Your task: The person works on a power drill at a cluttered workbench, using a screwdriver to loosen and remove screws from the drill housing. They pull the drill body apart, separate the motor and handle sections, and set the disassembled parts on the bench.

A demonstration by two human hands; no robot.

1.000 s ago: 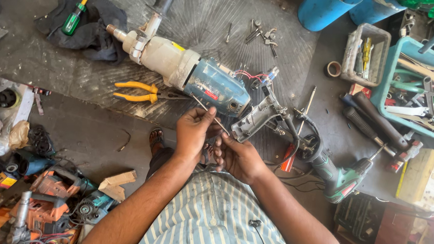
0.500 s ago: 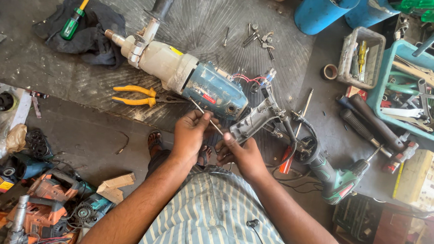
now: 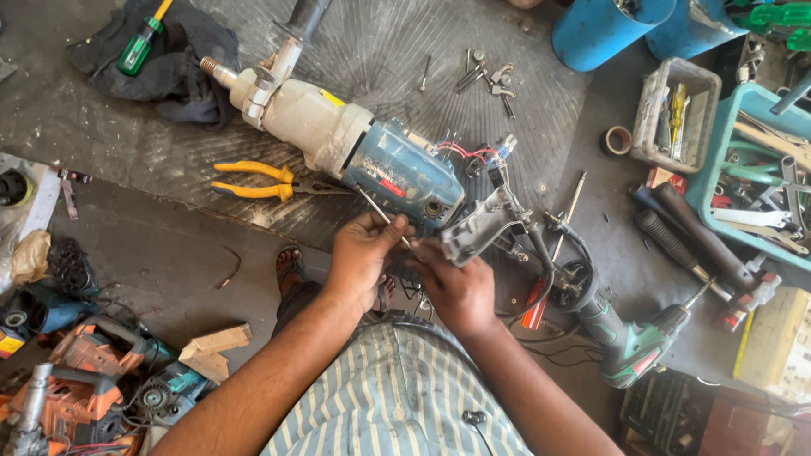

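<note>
Both bare forearms reach toward 12 o'clock, converging. Left hand (image 3: 360,253) fingers curled, tips pinched together. Right hand (image 3: 458,286) just beside it, at its 4 o'clock, knuckles up, fingers curled closed.

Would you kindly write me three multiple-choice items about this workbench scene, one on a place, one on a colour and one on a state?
1. Where do the yellow-handled pliers lie?
A. in the teal tray
B. on the mat just below the large drill's pale body
C. on the dark cloth

2. What colour is the handle of the screwdriver on the dark cloth?
A. green
B. red
C. white

3. In what state is the rear of the large drill?
A. closed and taped
B. covered by a cloth
C. opened, with the grey handle piece off and wires bared

Answers:
1 B: the pliers rest on the ribbed mat beside the drill's pale housing.
2 A: its grip is green with a yellow shaft.
3 C: the grey handle piece sits apart, red and blue wires show, and the left hand and right hand work there.
</note>
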